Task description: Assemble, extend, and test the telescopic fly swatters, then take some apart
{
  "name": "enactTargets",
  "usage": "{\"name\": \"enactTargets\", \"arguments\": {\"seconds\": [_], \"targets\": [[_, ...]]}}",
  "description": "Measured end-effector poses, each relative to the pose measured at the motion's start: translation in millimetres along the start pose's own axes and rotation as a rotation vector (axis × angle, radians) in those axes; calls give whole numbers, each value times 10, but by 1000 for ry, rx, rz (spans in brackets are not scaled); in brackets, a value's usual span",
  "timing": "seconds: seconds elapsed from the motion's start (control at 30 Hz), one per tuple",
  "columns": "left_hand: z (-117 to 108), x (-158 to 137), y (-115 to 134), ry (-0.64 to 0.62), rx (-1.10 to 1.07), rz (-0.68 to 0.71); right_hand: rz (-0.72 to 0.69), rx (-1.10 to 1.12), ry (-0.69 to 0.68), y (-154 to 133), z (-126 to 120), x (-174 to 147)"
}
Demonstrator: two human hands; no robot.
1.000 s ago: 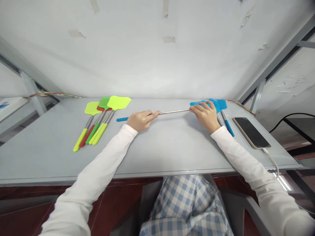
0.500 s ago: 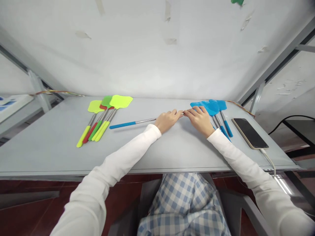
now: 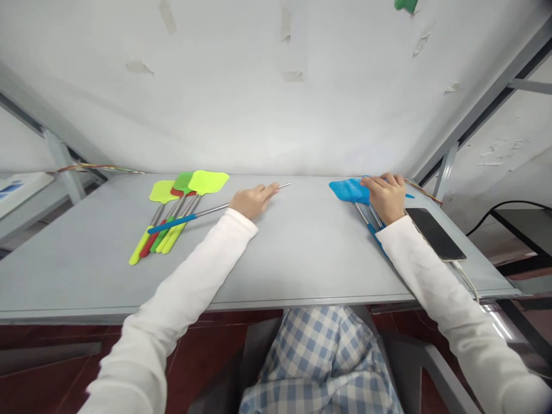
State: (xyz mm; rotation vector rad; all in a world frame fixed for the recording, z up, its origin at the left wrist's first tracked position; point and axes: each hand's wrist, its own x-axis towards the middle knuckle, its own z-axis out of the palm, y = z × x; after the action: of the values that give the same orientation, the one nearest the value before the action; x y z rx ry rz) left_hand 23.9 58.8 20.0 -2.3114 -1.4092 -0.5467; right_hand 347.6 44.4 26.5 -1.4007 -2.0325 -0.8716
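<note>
Blue-handled metal rod (image 3: 190, 218): located left of centre in the frame, slanting up to the right. Nearest, at bottom centre, is blue-and-white checked cloth (image 3: 323, 362), with a grey chair part (image 3: 431, 356) to its right. Beyond lies the grey desk (image 3: 293, 253). At its right side a phone (image 3: 437, 234) lies screen up, a pale cable (image 3: 468, 280) at its lower end; the right sleeve (image 3: 422, 270) overlaps its left edge and hides the lower ends of the blue swatters (image 3: 347, 190). On the left, the rod's handle crosses in front of the handles of yellow, red and green swatters (image 3: 209, 182); whether it touches them cannot be determined. Left grip (image 3: 251, 201): closed around the rod's shaft, the bare metal tip projecting past the fingers. Right grip (image 3: 387, 197), right of centre: positioned over the blue swatters' heads, partly obstructing them; whether it is clasping one cannot be told. Farther off, coloured wires (image 3: 95, 166) run along the desk's rear left. The rear wall (image 3: 259, 126) carries tape scraps (image 3: 293, 76) and a green patch (image 3: 406, 5) at upper right.
</note>
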Motion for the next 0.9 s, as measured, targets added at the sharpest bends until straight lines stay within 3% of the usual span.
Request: {"name": "enactTargets", "arguments": {"seconds": [0.13, 0.33, 0.6, 0.77, 0.9], "targets": [[6, -6, -7, 81, -92, 23, -180, 84, -129, -147, -57, 42], [-4, -5, 306, 11, -109, 118, -305, 149, -272, -676, -41, 68], [8, -33, 352, 46, -137, 179, -252, 389, -320, -750, -138, 32], [-17, -45, 340, 56, -166, 184, -234, 435, -403, -638, -74, -5], [-17, -64, 279, 34, -151, 212, -74, 339, -509, -449, 14, -84]]}}
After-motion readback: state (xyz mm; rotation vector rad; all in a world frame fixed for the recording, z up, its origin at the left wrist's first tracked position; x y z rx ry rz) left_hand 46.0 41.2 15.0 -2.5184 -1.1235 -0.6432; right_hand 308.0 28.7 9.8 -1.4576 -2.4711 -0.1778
